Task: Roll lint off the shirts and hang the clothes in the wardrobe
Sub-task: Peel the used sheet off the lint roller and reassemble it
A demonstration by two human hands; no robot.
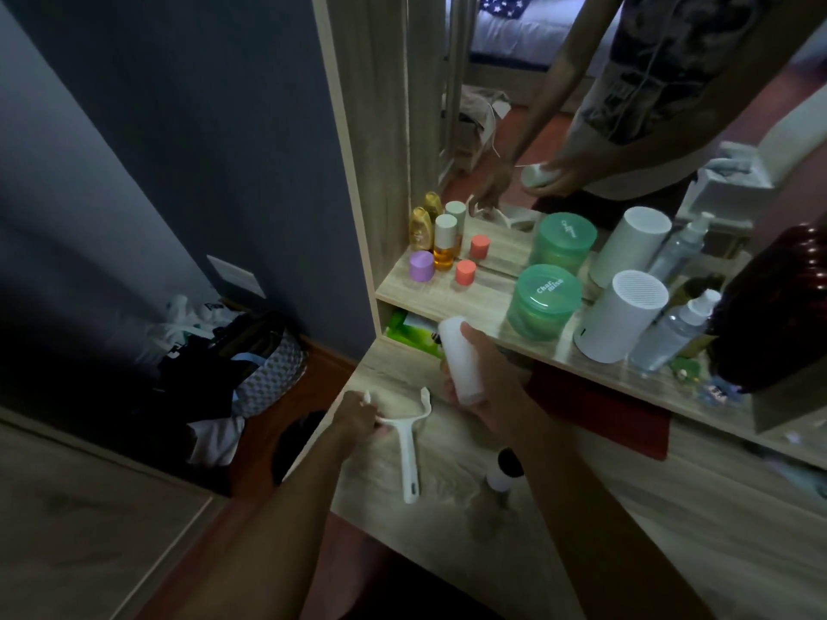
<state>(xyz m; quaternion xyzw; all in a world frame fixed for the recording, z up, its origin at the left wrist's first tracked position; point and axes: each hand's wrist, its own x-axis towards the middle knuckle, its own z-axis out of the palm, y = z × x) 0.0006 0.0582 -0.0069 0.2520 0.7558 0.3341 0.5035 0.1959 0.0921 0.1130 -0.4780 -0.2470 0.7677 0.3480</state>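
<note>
Roller in two parts – both hands busy.
Left fingers (358, 416) clamp the handle (407, 445) on the surface (447, 521); right fingers (476, 346) grip the roll (458, 358) – lifted just beyond.

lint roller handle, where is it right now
The lint roller handle lies on the desk, lower centre of the head view, its fork gripped by the left hand.

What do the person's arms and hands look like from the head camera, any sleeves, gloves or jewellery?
Both forearms are bare to the frame's bottom edge: no sleeves, no gloves. The left hand and right hand show no visible rings, watch or markings, though the light is dim.
</note>
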